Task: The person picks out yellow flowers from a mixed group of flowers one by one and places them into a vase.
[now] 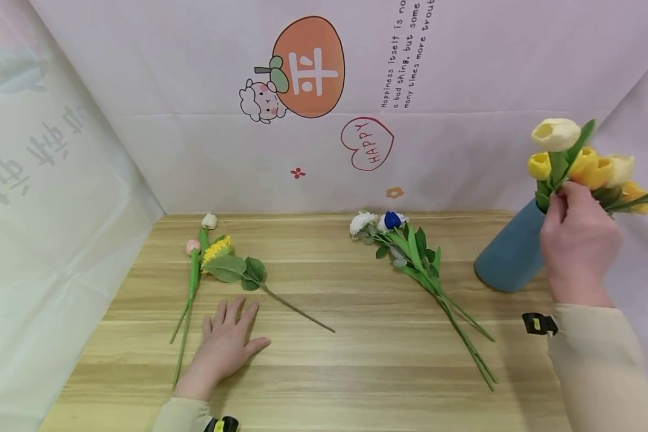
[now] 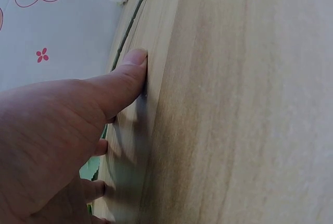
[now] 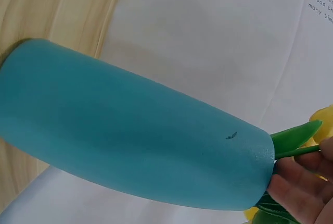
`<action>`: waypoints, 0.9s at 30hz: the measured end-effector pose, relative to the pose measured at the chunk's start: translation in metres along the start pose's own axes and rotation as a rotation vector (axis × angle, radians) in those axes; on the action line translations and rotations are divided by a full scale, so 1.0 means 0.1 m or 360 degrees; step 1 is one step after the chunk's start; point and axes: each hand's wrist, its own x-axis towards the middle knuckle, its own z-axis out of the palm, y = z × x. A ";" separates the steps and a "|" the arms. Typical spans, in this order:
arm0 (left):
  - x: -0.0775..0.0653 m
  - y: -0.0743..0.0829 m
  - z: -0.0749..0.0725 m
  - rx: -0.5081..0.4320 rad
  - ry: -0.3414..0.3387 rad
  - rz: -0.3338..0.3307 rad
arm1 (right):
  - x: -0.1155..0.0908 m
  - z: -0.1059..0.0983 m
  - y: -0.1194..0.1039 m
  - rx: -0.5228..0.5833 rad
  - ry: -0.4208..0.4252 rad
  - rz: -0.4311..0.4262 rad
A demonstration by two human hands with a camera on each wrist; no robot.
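Head view: the right hand [image 1: 578, 240] at three o'clock pinches the yellow tulips [image 1: 583, 159] standing in the blue vase [image 1: 510, 252]. The left hand [image 1: 224, 345] lies flat, fingers spread (holding nothing), at seven o'clock on the table [image 1: 356, 360].

Left wrist view: its thumb [image 2: 125, 75] presses the wood.

Right wrist view: fingertips [image 3: 299, 185] grip stems at the vase's mouth.

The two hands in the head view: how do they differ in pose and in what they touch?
The left hand lies flat on the wooden table, fingers spread and holding nothing; the right hand is raised at the mouth of the blue vase, fingers curled around the yellow tulips. The left is beside the loose sunflower, not touching it. Both wear beige sleeves.
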 end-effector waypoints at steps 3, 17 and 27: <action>0.00 0.00 0.01 -0.0007 -0.0007 -0.0001 | 0.01 0.01 0.02 -0.0042 -0.0011 0.0025; -0.01 0.00 -0.02 -0.0003 -0.0015 -0.0017 | 0.02 -0.06 0.07 -0.0035 -0.0155 0.0142; 0.00 0.00 0.00 -0.0003 -0.0026 -0.0012 | -0.13 -0.04 0.15 -0.0076 -0.0220 0.0155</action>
